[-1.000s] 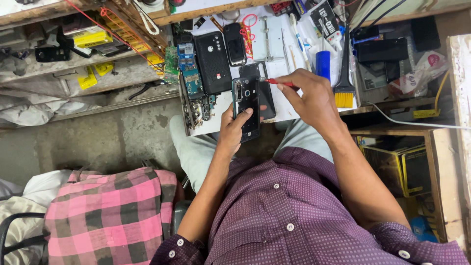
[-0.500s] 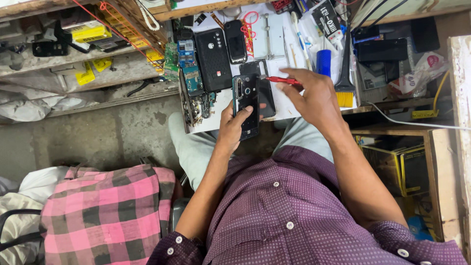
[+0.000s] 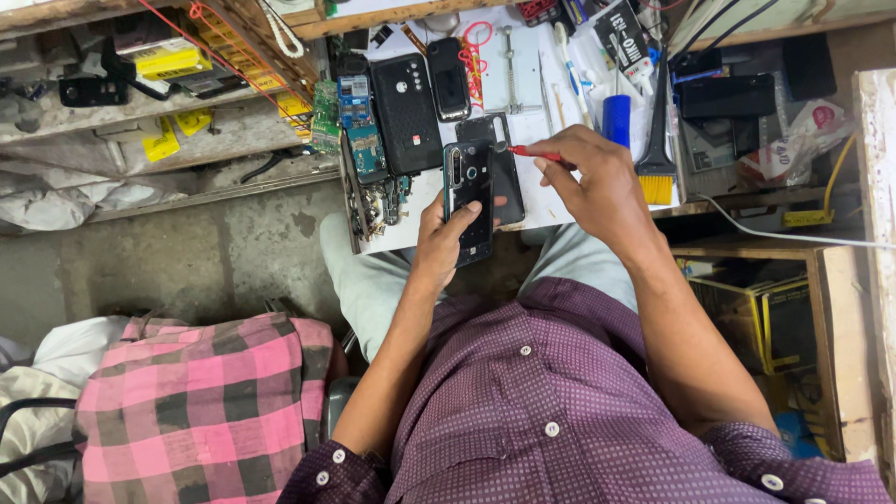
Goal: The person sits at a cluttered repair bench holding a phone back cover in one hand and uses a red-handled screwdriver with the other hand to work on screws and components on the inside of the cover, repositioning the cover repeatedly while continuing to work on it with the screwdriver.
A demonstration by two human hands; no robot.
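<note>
My left hand (image 3: 441, 238) grips a dark smartphone (image 3: 469, 201) from below, its back facing up at the near edge of the white worktop (image 3: 546, 201). My right hand (image 3: 597, 177) holds a red-handled screwdriver (image 3: 525, 150) whose tip points left toward the phone's upper right corner. A second dark phone back (image 3: 504, 173) lies flat on the worktop just right of the held phone, partly under it.
A black phone cover (image 3: 406, 112), a small phone (image 3: 449, 77), green circuit boards (image 3: 359, 131), a blue cylinder (image 3: 616, 119) and a yellow-bristled brush (image 3: 657, 177) crowd the worktop. A pink checked cloth (image 3: 201, 406) lies lower left. Cluttered shelves (image 3: 140, 103) stand to the left.
Both hands stay at the phone. The view has drifted slightly, and the screwdriver tip has shifted a little at the phone's top right corner.
</note>
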